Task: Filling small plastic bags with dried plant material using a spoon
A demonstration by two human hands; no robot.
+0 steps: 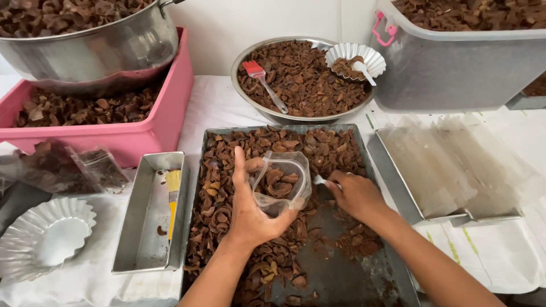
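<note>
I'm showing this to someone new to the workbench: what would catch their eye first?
Centre: the left hand holds open a small clear bag of brown curled pieces above a metal tray strewn with them, the right hand beside it gripping a small white utensil. Upper left, a pink tub stands out.

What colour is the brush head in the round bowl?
Red, seen in the head view: the brush lies in the bowl.

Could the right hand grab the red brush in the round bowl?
Probably yes. The red brush lies on top of the brown pieces in the round metal bowl, just beyond the tray, nothing covering it. But the right hand already holds a small white tool.
</note>
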